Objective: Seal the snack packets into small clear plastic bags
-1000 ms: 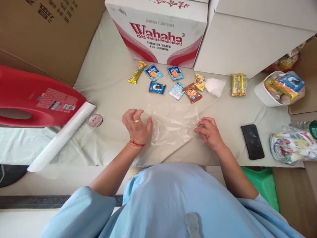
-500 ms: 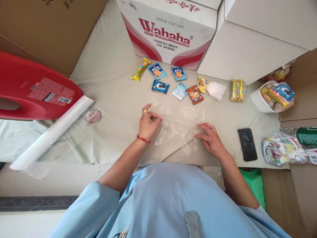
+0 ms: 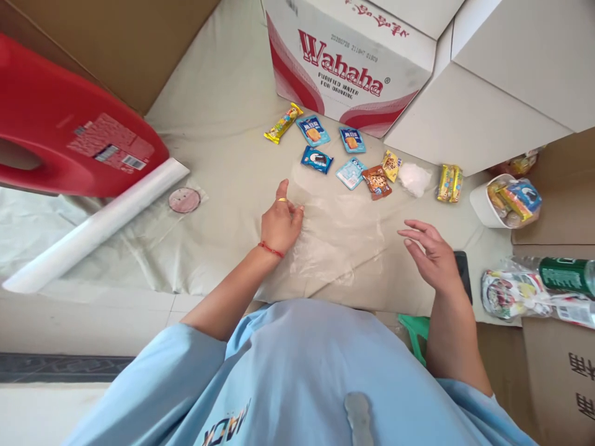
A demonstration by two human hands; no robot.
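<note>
A thin piece of clear plastic film [image 3: 341, 229] lies spread on the cloth-covered table in front of me; whether it is a bag or a single sheet I cannot tell. At its left edge is my left hand [image 3: 282, 223], with a ring and a red bracelet; one ringed finger points away while the other fingertips pinch the film's edge. My right hand [image 3: 430, 254] hovers off the film's right side, fingers apart and holding nothing. Beyond the film lie a blue biscuit packet [image 3: 317, 160], a light-blue packet [image 3: 351, 173] and a brown cookie packet [image 3: 376, 183].
Behind stand a Wahaba-type water carton [image 3: 348, 68] and white boxes [image 3: 483, 111]. A red jug [image 3: 79, 124], white roll [image 3: 97, 226] and round pink disc [image 3: 185, 200] are left. To the right are a snack tub [image 3: 486, 204], phone [image 3: 463, 272] and green-labelled bottle [image 3: 564, 274].
My right hand has let go of the film's right side and moved right, partly covering the phone. The film lies flatter. My left hand stays at its edge; the view has shifted slightly.
</note>
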